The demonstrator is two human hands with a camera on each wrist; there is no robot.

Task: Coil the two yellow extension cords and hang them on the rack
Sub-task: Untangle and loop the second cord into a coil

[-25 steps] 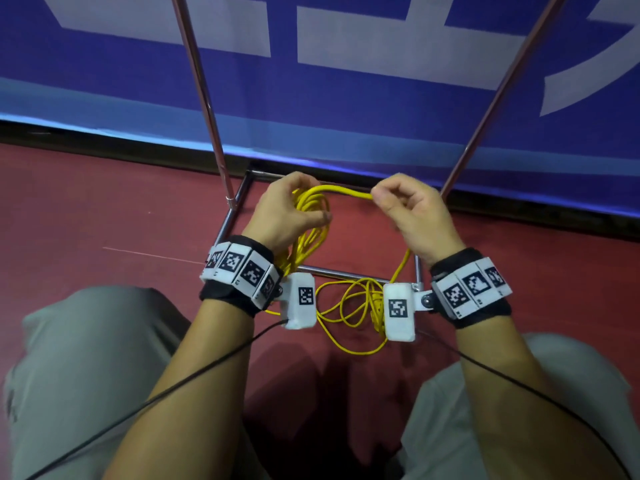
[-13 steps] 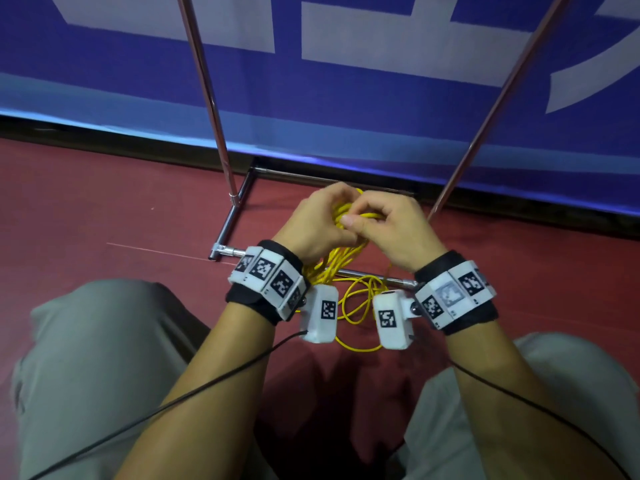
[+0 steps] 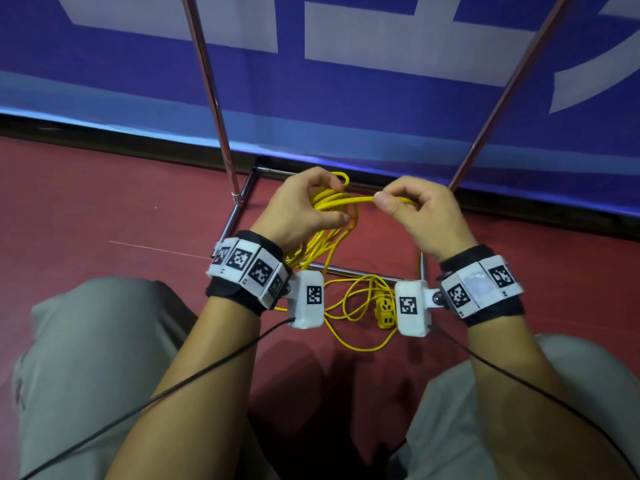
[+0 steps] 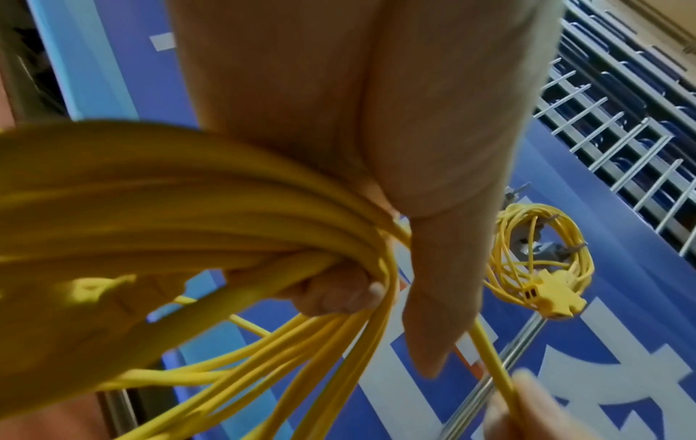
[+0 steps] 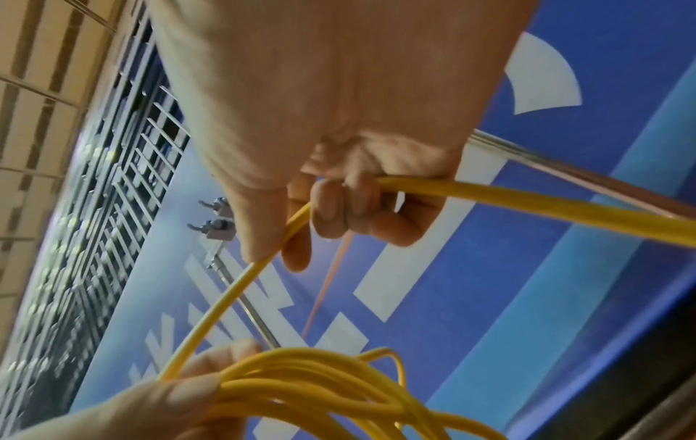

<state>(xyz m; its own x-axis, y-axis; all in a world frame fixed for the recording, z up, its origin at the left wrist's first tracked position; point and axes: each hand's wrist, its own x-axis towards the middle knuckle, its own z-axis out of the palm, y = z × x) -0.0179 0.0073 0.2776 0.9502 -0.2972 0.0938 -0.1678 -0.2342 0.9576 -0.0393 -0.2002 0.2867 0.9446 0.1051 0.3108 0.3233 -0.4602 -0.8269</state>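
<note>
**Now: coil in my left hand, loose strand in my right**

Right now my left hand grips a bundle of loops of the yellow extension cord, fingers curled round the loops, thumb laid over them. My right hand pinches a single strand of the same cord just beside the coil, thumb and curled fingers closed on it; the strand runs taut between my hands. The slack trails down to the red floor, lying in loose loops between my knees, across the near bar of the metal rack base. The cord's yellow socket block sits on the floor near my right wrist. In the left wrist view, a second coiled yellow cord hangs on a rack hook up top, its socket end dangling below. Blue banner stands behind the rack, along the floor's far edge.
</note>
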